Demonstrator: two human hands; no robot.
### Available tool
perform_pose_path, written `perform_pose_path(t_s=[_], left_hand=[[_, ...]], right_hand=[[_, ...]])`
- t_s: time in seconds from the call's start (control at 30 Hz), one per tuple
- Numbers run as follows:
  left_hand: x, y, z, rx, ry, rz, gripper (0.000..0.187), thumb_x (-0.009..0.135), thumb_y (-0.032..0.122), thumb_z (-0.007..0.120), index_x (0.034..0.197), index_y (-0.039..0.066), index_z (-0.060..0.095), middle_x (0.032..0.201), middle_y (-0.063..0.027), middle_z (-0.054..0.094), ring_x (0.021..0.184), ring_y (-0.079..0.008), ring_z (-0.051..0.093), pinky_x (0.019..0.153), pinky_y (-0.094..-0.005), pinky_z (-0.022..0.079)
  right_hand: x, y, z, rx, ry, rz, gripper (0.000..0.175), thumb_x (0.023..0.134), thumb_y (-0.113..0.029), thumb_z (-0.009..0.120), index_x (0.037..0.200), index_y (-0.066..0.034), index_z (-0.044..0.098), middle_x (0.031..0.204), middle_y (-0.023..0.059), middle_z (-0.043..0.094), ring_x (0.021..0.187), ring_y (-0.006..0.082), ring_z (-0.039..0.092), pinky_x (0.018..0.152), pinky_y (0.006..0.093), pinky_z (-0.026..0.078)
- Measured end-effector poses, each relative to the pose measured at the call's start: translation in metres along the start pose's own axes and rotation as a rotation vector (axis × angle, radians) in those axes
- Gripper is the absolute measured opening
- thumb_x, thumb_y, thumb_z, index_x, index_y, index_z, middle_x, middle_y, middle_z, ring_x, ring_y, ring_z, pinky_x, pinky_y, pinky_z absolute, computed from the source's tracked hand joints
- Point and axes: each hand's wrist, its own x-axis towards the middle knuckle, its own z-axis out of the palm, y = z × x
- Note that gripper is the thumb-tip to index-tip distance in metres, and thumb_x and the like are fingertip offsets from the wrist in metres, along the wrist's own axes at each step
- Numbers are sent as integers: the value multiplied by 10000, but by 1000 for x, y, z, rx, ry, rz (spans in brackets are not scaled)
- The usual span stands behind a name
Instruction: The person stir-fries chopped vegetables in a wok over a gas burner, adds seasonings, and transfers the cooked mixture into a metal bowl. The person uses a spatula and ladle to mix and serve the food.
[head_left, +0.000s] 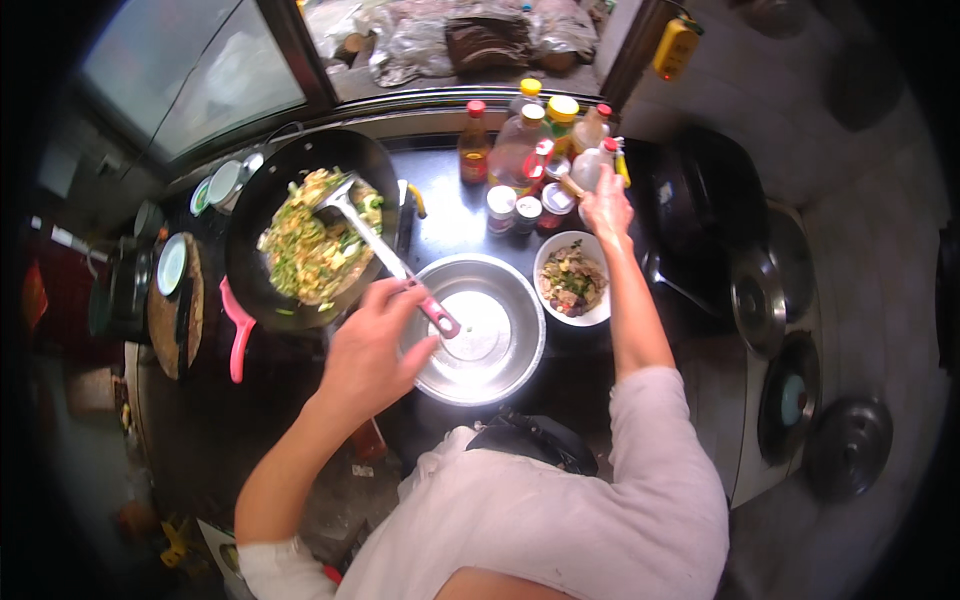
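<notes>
A black wok (247, 277) holds chopped greens with what looks like egg (307, 247). A metal spatula (375, 244) with a pink grip rests its blade in the food, its handle reaching over an aluminium basin (480, 367). My left hand (379, 341) is beside that handle, fingers apart; whether it touches the grip is unclear. My right hand (607, 206) is among the seasoning containers, at a small wooden-looking handle (574, 186) and close to a red-capped bottle (592, 169); its grip is not clear. Below it, a white bowl (540, 289) holds cooked meat with greens (572, 277).
Several bottles (517, 142) and jars (501, 206) stand by the window. Left of the wok are a pink-handled utensil (238, 330) and a round board (174, 322) bearing a small dish (172, 264). A large black pan or lid (705, 202) and metal lids (757, 300) are at right.
</notes>
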Motion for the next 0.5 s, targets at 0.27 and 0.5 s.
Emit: perform_pose_path(t_s=[0.27, 0.5], left_hand=[[36, -16, 32, 813, -226, 461, 197, 809, 111, 685, 965, 45, 584, 1029, -157, 530, 794, -293, 621, 738, -444, 531], [-15, -60, -102, 1042, 231, 98, 79, 849, 84, 618, 909, 56, 575, 919, -113, 587, 755, -246, 676, 646, -323, 569]], right_hand=[[-96, -52, -53, 309, 9, -260, 204, 931, -252, 625, 869, -65, 678, 838, 179, 703, 785, 367, 687, 698, 443, 521], [-148, -55, -55, 522, -200, -284, 164, 912, -180, 676, 1017, -58, 648, 903, 111, 697, 810, 242, 675, 750, 373, 520]])
